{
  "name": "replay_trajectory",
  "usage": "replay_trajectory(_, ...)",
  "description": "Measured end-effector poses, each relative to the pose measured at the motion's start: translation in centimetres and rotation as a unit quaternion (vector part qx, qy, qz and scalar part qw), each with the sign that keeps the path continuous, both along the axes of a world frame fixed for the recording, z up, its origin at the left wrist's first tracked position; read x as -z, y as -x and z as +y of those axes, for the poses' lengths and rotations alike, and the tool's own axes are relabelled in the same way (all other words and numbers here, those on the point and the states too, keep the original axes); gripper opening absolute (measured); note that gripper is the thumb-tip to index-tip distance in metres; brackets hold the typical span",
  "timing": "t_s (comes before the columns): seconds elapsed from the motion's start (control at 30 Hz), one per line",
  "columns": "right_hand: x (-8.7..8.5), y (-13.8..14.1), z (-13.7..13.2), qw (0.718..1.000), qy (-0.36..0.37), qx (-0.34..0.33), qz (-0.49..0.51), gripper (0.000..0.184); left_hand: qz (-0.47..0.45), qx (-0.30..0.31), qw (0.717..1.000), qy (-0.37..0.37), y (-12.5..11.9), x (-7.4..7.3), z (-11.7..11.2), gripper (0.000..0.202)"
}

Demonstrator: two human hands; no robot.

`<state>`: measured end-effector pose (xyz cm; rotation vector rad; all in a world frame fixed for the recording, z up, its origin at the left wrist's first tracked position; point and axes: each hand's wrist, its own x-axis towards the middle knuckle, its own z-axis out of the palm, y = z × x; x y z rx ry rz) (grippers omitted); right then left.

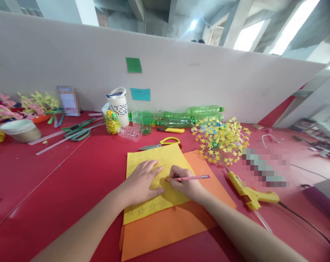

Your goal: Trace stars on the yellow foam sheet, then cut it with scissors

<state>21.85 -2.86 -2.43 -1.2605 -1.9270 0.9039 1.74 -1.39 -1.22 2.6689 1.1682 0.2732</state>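
A yellow sheet of paper [165, 153] lies on orange sheets [165, 227]. Small stars are pencilled on the yellow sheet, plainest along its lower edge and fainter at upper left. My left hand [143, 180] rests flat on the paper, fingers spread and holding nothing. Closed around a pink pencil [193, 178] is my right hand [184, 183]; the pencil's tip meets the yellow sheet between the two hands. Just beyond the paper's far edge lie scissors with yellow handles [170, 140].
On the red table [99, 163], a yellow glue gun [249, 194] with a cord lies right, near a bunch of yellow stars [222, 142]. Green plastic bottles [178, 120], a yellow cutter [174, 130] and a white tumbler [120, 109] stand or lie at the back. A tub [21, 131] is left.
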Motion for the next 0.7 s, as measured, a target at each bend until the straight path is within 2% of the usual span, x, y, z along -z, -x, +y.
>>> replay_trajectory(0.7,-0.03,-0.17,-0.05,0.996,-0.026,0.080,-0.042,0.011,0.009,0.000,1.000,-0.006,-0.06,0.07,0.11,0.061)
